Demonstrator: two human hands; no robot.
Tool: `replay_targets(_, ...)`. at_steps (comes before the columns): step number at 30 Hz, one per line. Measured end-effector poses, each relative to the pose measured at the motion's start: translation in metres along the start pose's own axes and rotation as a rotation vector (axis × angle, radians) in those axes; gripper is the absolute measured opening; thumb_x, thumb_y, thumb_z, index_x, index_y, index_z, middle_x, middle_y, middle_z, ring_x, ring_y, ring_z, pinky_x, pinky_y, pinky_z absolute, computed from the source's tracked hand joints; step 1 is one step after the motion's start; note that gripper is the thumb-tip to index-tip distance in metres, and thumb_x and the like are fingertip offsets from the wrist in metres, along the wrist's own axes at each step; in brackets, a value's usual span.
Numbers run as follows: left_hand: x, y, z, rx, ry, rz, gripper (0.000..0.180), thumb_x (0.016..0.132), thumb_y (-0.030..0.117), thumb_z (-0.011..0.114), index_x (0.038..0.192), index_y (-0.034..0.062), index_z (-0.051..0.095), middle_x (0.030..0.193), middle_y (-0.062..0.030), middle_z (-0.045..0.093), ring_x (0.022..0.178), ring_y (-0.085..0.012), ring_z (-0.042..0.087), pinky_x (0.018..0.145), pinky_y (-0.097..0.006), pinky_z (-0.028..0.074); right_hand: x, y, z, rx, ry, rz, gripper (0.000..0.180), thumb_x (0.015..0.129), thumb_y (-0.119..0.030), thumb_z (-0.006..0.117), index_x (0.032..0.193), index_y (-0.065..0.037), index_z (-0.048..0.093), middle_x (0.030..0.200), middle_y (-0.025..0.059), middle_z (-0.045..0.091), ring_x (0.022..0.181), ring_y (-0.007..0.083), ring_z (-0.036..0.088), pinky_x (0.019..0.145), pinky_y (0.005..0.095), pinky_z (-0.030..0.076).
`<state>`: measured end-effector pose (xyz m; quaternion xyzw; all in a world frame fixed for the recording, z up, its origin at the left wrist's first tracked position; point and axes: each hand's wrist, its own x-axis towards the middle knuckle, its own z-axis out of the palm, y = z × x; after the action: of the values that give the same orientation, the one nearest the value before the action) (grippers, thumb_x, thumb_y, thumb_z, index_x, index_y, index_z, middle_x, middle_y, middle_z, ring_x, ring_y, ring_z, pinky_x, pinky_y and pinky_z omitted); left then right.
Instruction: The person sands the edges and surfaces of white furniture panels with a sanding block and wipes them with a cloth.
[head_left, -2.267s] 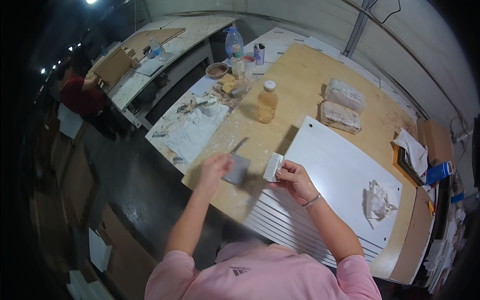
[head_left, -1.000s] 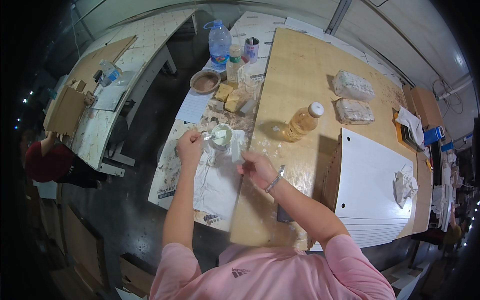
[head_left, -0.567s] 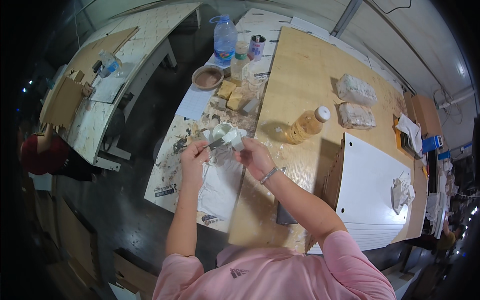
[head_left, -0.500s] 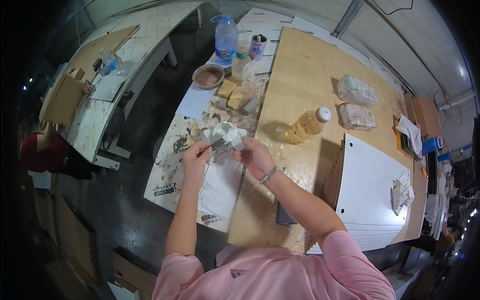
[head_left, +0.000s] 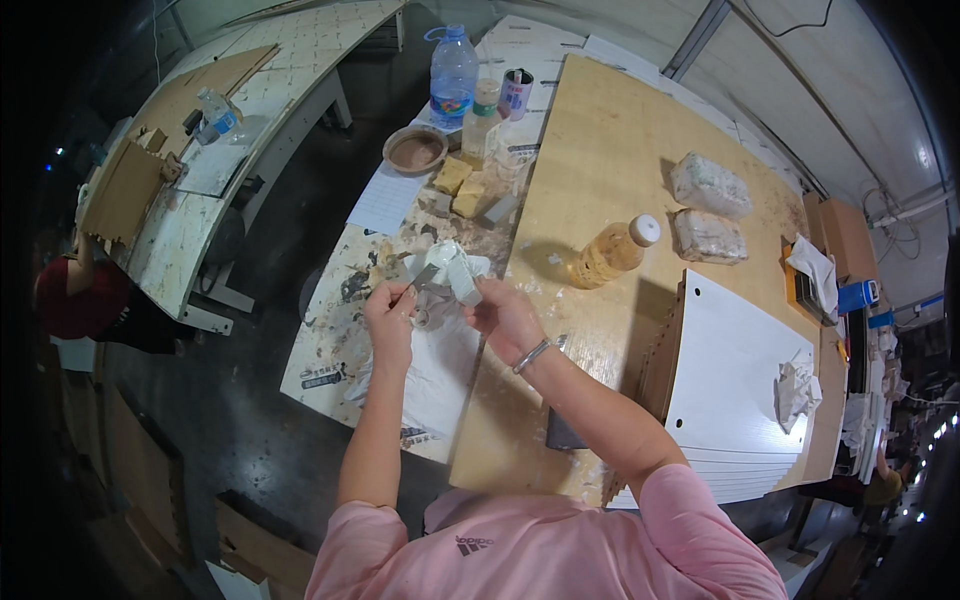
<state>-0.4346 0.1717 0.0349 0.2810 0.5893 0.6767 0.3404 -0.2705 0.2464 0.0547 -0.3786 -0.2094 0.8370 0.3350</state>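
My left hand is closed around a small putty knife, its dark grey blade angled toward the right. My right hand grips a pale grey-white rectangular block by its lower right side. Blade and block sit close together; whether they touch I cannot tell. Just beyond them is a small round tub with whitish stuff inside, partly covered by the block. White cloth or paper lies crumpled on the stained board under my hands.
Sponges, a brown bowl, bottles and a tin stand at the far side. To the right are an amber bottle, two wrapped bundles and stacked white panels. A person works at the left table.
The block in my right hand has turned more upright and moved slightly left, now covering part of the tub. The knife's blade has tilted further upward.
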Motion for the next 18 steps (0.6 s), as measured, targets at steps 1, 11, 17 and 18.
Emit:
replay_targets(1,-0.002,0.001,0.002,-0.022,0.007,-0.002,0.002,0.089,-0.002,0.062,0.088,-0.0006,0.063,0.074,0.0014,0.058,0.064,-0.0055,0.048,0.06,-0.022,0.039,-0.002,-0.001,0.0,-0.001,0.002,-0.008,0.015,0.097,-0.019,0.063,0.095,-0.004,0.062,0.079,0.0049,0.064,0.065,0.0147,0.064,0.057,0.0266,0.055)
replay_targets(11,0.009,-0.014,0.004,0.058,-0.004,-0.066,0.005,0.088,-0.001,0.062,0.091,-0.0011,0.067,0.076,-0.0005,0.061,0.065,-0.0078,0.051,0.061,-0.023,0.042,-0.019,0.001,-0.014,-0.039,-0.007,0.012,0.015,0.099,-0.017,0.059,0.094,-0.003,0.06,0.08,0.0055,0.063,0.066,0.0155,0.062,0.06,0.0289,0.054)
replay_targets(17,0.031,-0.026,-0.001,0.21,-0.03,0.0,0.01,0.09,0.003,0.065,0.096,-0.002,0.069,0.079,-0.0017,0.064,0.066,-0.0073,0.053,0.06,-0.023,0.042,-0.045,0.002,-0.022,-0.028,0.048,0.025,0.021,0.101,-0.02,0.053,0.102,-0.001,0.062,0.092,0.01,0.064,0.076,0.0198,0.059,0.069,0.0325,0.05)
replay_targets(18,0.03,-0.026,-0.005,0.287,-0.012,0.01,0.012,0.09,0.004,0.065,0.098,-0.0025,0.069,0.081,-0.0023,0.065,0.068,-0.0076,0.055,0.061,-0.023,0.043,-0.048,0.002,-0.022,-0.031,0.056,0.025,0.021,0.101,-0.02,0.053,0.103,-0.001,0.062,0.092,0.0101,0.064,0.076,0.0194,0.059,0.069,0.0324,0.05)
